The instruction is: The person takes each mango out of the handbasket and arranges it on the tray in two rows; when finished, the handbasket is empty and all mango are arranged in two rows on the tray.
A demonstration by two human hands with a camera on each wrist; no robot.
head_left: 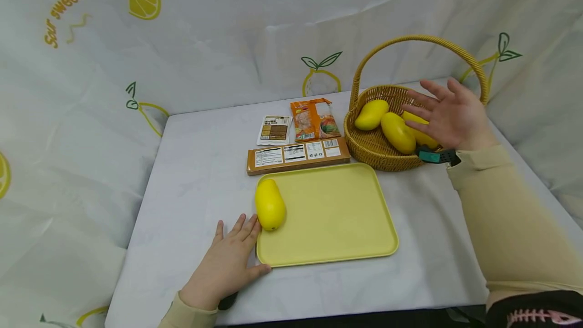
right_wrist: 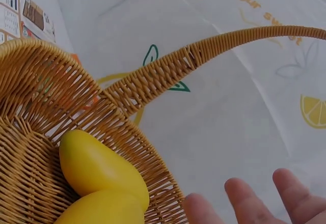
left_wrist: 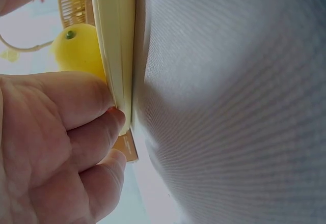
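Landmark: the pale yellow rectangular tray with rounded corners [head_left: 337,211], on the white-covered worktop [head_left: 196,166].

Work item: one smooth yellow mango [head_left: 270,205], lying lengthwise inside the tray at its left edge. The rest of the tray floor is bare; probably set to one side to leave room for more.

Left hand [head_left: 232,262]: fingers extended, tips against the tray's left edge, thumb at its near left corner. Not wrapped round anything. Reads as bracing the tray so it won't slide. Can't tell if a fingertip also touches the mango.

Right hand [head_left: 455,115]: open, fingers spread, nothing held, above the basket beyond the tray's far right corner. Looks positioned for access to the contents.

Containers: tray holds the one mango. Tan woven wicker basket with a tall arched handle [head_left: 364,148] sits off the tray's far right corner; three more yellow mangoes [head_left: 371,115] visible in it, one partly hidden by the right hand.

Just beyond the tray's far edge: long brown cardboard box with white labels [head_left: 298,156]. Farther out from that edge: flat white-and-brown sachet [head_left: 275,130] and orange printed packet [head_left: 314,119], likely parked there to keep the tray clear.
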